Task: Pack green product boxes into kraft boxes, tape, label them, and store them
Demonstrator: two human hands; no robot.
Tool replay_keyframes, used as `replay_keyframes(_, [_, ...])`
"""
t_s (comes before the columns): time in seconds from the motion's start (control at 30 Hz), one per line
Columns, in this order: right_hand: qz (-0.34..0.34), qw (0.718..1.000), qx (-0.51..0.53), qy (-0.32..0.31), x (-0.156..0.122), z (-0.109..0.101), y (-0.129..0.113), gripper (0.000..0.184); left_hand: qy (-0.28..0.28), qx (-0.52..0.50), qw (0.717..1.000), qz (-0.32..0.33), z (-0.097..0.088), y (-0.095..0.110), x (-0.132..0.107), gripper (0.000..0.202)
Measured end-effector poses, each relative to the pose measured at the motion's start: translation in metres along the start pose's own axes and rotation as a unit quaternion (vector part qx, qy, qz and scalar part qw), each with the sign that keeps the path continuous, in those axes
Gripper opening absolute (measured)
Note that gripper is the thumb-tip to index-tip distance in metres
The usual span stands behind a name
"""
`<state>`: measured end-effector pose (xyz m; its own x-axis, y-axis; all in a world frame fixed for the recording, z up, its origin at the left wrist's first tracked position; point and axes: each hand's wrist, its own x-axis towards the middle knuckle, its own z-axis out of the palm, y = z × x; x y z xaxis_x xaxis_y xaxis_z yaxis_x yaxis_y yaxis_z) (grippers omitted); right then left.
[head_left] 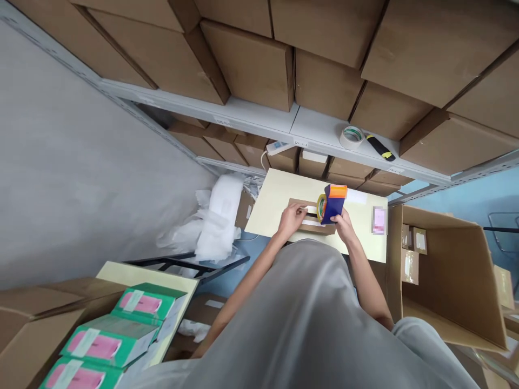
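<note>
A small brown cardboard box [320, 229] lies on the pale yellow tabletop [275, 189], with white strips and a dark gap along its top. At its left end, my left hand [292, 219] pinches the top edge, fingers closed; exactly what lies between the fingertips is partly hidden. My right hand [344, 224] grips a blue and orange tape dispenser [334, 206] loaded with a roll of tape, tilted over the right part of the box.
Cardboard boxes [251, 65] fill the shelf ahead, where a tape roll [352, 137] and a black-yellow box cutter [380, 148] lie. A large open carton [450, 270] stands right, small boxes inside. Green-pink packages [95, 343] sit lower left. White wrapping [221, 216] hangs left of the table.
</note>
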<state>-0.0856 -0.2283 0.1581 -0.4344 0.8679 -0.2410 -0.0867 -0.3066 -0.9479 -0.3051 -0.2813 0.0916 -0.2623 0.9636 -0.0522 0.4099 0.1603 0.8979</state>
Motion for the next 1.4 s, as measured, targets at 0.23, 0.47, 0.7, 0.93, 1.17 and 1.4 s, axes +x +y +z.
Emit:
replay_keyframes(0.23, [-0.037,0.964,-0.253,-0.076,-0.007,0.013,-0.015,0.070,0.075,-0.206,0.975,0.023,-0.056,0.054,-0.006,0.054])
replay_keyframes(0.47, [-0.036,0.876,-0.456,-0.155,-0.008,0.017,-0.047,0.081,0.026,-0.216,0.975,0.042,-0.093,0.082,-0.025,0.053])
replay_keyframes(0.7, [-0.077,0.828,-0.517,-0.203,-0.002,0.014,-0.059,0.067,-0.031,-0.225,0.974,0.008,-0.097,0.074,-0.020,0.055])
replay_keyframes(0.93, [-0.074,0.813,-0.534,-0.221,0.000,0.008,-0.061,0.063,-0.077,-0.251,0.965,-0.016,-0.091,0.063,-0.015,0.058])
replay_keyframes(1.17, [-0.018,0.810,-0.537,-0.235,0.003,0.006,-0.061,0.062,-0.061,-0.264,0.961,-0.062,-0.075,0.050,-0.019,0.060])
replay_keyframes(1.4, [0.167,0.823,-0.381,-0.388,0.009,-0.008,-0.087,0.064,-0.001,-0.283,0.952,-0.120,-0.053,0.027,-0.032,0.061])
